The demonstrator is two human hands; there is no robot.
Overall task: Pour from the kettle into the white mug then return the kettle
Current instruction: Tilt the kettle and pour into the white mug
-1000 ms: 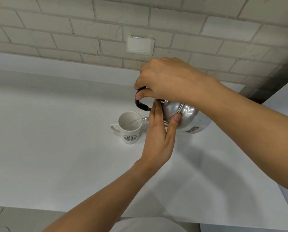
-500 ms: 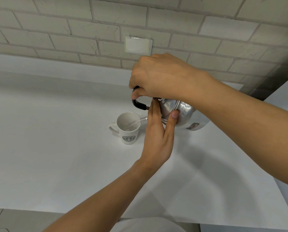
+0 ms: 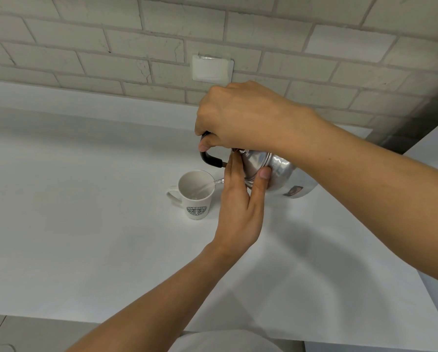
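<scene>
White counter (image 3: 85,224), grey-white brick wall (image 3: 111,47), blank white wall plate (image 3: 212,68) w/ plastic film, centre back

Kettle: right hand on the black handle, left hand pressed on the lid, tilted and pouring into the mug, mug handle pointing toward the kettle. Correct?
One error: the mug has its handle on the side away from the kettle. The head view shows this. The rest holds: right hand on the black handle, left hand pressed on the lid, kettle tilted and pouring.

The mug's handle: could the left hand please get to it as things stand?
Probably yes, once freed. The left hand is pressed flat on the kettle lid, but the mug handle points left over bare counter, with nothing blocking it.
</scene>
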